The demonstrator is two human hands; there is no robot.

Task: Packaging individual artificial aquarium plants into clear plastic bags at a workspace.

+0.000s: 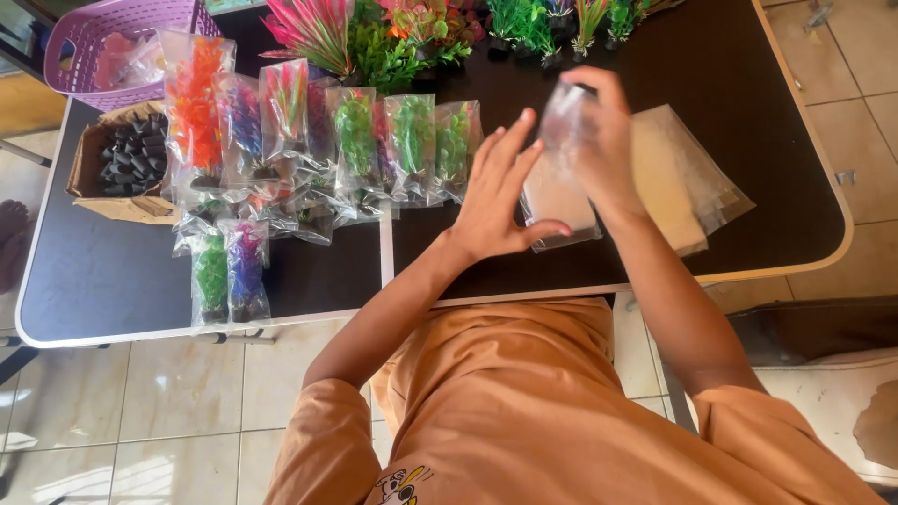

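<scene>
My right hand [599, 140] holds a clear plastic bag [558, 192] up over the dark table [112, 281], gripping its top edge. My left hand [496, 192] is flat and spread against the bag's left side, thumb touching its lower edge. A stack of empty clear bags [687, 182] lies just right of my hands. To the left, rows of bagged plastic plants [355, 140] in orange, purple, pink and green lie on the table.
Loose plastic plants [393, 33] stand along the table's far edge. A cardboard box of small black pieces [131, 154] sits at the left, with a purple basket [103, 37] behind it. Tiled floor surrounds the table.
</scene>
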